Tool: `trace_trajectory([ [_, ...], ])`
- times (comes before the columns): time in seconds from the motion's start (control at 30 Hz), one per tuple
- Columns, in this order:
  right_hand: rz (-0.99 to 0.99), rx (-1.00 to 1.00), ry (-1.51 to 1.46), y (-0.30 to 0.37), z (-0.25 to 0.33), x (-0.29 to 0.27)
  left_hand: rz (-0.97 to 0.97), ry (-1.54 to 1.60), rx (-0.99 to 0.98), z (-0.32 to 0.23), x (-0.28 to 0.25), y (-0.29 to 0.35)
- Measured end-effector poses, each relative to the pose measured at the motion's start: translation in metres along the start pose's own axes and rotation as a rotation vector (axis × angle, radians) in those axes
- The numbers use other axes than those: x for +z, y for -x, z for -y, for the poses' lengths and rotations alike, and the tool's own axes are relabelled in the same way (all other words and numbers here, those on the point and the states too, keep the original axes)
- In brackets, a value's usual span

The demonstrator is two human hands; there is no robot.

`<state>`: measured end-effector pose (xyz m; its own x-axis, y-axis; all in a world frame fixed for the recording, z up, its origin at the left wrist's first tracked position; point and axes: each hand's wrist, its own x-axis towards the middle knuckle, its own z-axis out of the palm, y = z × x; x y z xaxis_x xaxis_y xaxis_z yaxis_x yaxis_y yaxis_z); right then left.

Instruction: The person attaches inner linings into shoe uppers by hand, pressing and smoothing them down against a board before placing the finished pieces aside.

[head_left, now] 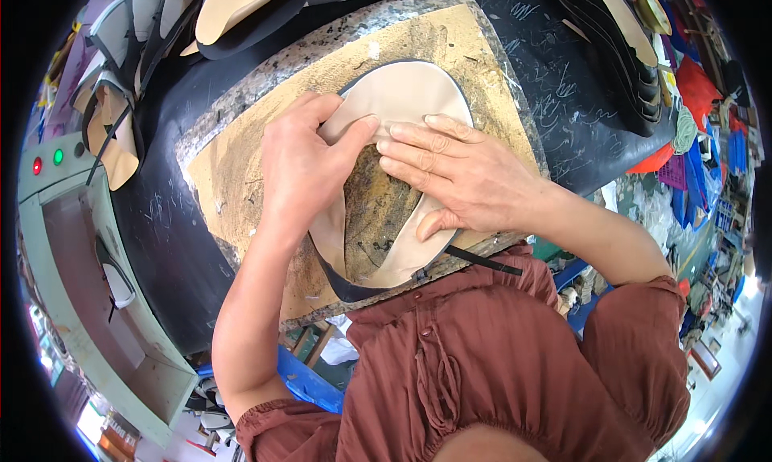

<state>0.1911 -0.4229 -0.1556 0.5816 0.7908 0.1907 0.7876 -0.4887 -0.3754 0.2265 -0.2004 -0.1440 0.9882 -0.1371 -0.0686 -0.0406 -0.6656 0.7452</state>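
A shoe upper [412,92] with a beige lining and dark edges lies lining side up on the worn tan board in front of me. My left hand [305,152] grips its left side; the thumb rests on the inner edge and the fingers curl at the outer edge, partly hidden. Across its right side lies my right hand [466,172], palm down, with the fingers stretched out toward the left thumb and the thumb lower down on the lining. A narrow black strap [486,261] sticks out from its lower right toward my clothing.
The tan board [233,168] rests on a speckled slab [211,116] over a black work surface [161,245]. More uppers are stacked at the far left [241,12] and far right [615,28]. A pale green machine [121,285] with lit buttons and an open trough stands at left.
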Motion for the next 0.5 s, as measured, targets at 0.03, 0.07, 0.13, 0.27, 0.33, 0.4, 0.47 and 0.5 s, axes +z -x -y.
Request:
trace_trajectory([
  [0.03, 0.062, -0.006, 0.026, 0.0, -0.001, -0.004, -0.007, -0.004, -0.016, 0.0, 0.0, 0.0],
  [0.07, 0.063, 0.0, 0.026, 0.001, -0.003, -0.003, -0.001, -0.001, -0.014, -0.003, 0.0, -0.001],
  [0.13, 0.089, -0.004, 0.047, 0.002, -0.006, 0.0, 0.057, -0.037, -0.1, -0.011, -0.005, -0.001],
  [0.27, 0.024, 0.143, 0.254, -0.007, -0.012, -0.003, 0.011, -0.073, -0.015, -0.008, -0.004, 0.001],
  [0.33, -0.031, 0.233, 0.455, -0.006, -0.037, -0.01, 0.011, -0.138, 0.041, -0.01, -0.011, 0.005],
  [0.4, -0.086, 0.332, 0.671, -0.003, -0.041, -0.018, 0.019, -0.133, 0.022, -0.01, -0.008, 0.009],
  [0.47, -0.207, 0.264, 0.686, -0.001, -0.019, -0.019, 0.024, -0.135, -0.019, -0.008, -0.009, 0.015],
  [0.5, -0.206, 0.253, 0.685, 0.003, -0.013, -0.018, 0.013, -0.143, -0.014, -0.009, -0.008, 0.017],
])
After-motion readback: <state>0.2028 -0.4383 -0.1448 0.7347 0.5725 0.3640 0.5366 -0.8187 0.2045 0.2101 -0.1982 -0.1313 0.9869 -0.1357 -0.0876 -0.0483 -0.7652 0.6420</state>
